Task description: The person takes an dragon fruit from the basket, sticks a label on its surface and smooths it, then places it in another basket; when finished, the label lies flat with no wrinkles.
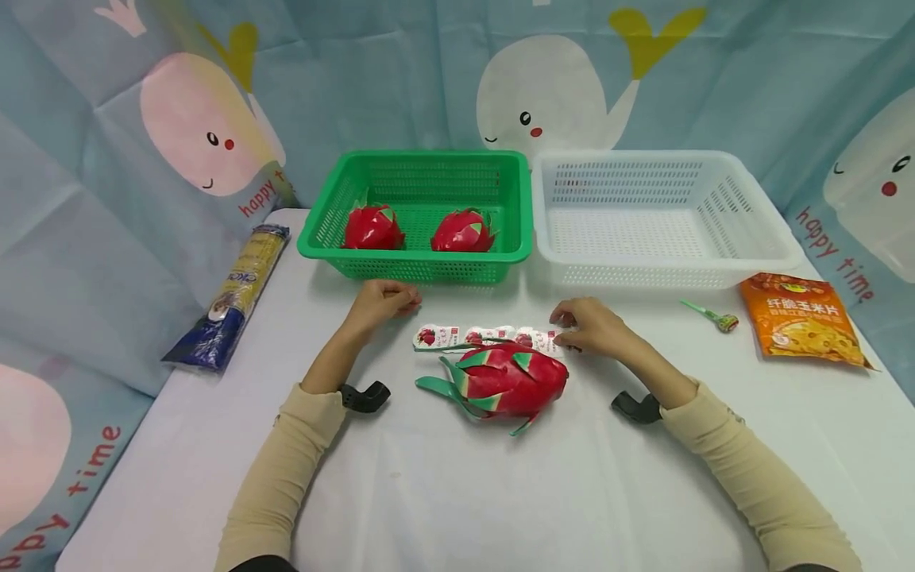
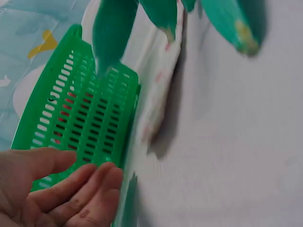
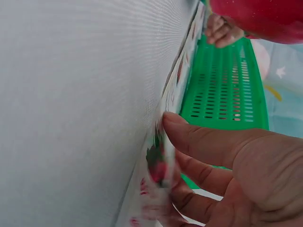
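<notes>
My right hand [image 1: 593, 327] pinches the right end of a white label strip [image 1: 438, 337] printed with red dragon fruits. In the right wrist view, the thumb [image 3: 189, 135] lies against the label strip's edge, with the other fingers behind it. Just in front of the strip lies a large red dragon fruit [image 1: 511, 381] with green leaf tips, partly covering it. My left hand [image 1: 379, 308] rests off the strip's left end, near the green basket [image 1: 415, 256]. Its fingers are loosely bent and hold nothing, as the left wrist view shows.
Two smaller dragon fruits [image 1: 373, 227] sit in the green basket. To its right stands a white basket [image 1: 665, 274]. A lollipop [image 1: 725, 322] and an orange snack bag [image 1: 804, 319] lie at the right. A blue and yellow package [image 1: 239, 294] lies along the left edge.
</notes>
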A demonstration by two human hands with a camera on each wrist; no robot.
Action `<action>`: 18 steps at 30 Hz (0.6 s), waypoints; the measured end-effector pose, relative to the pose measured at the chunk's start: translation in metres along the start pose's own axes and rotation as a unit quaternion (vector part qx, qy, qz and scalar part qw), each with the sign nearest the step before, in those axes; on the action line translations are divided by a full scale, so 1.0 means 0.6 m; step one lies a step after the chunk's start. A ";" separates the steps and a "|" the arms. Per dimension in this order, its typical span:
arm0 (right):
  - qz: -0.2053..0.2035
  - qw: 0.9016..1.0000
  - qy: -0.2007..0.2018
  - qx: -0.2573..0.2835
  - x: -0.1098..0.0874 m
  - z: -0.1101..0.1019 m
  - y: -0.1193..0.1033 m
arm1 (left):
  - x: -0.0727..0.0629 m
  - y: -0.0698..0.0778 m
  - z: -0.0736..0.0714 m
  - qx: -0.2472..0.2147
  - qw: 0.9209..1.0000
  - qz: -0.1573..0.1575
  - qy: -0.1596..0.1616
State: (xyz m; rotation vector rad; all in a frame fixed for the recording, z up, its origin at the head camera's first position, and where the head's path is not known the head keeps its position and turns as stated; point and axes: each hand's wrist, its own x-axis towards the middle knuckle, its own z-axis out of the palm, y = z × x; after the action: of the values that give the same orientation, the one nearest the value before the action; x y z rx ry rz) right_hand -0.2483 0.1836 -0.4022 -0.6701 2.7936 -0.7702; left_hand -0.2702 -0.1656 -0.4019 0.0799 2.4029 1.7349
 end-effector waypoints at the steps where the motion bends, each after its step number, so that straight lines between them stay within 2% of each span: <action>1: 0.014 1.000 -0.010 0.010 0.001 -0.001 -0.001 | -0.001 -0.002 -0.003 0.016 1.000 0.000 -0.002; 5: 0.056 0.996 -0.040 0.063 0.000 -0.005 0.000 | -0.005 -0.007 -0.008 0.062 0.998 -0.009 -0.024; 9: 0.065 0.992 -0.037 0.102 -0.002 -0.007 0.004 | -0.006 -0.006 -0.005 0.068 0.996 -0.020 -0.048; 14: 0.061 0.993 -0.020 0.103 -0.003 -0.010 0.015 | -0.003 -0.006 0.002 0.071 0.995 -0.023 -0.072; 18: 0.070 0.994 -0.004 0.090 -0.007 -0.017 0.024 | 0.003 -0.002 0.012 0.054 0.995 -0.032 -0.080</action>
State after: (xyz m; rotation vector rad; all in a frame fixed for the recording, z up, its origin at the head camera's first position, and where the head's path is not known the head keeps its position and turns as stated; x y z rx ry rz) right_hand -0.2526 0.2010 -0.4007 -0.4398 2.6875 -0.9720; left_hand -0.2708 -0.1591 -0.4054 0.1495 2.3553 1.5092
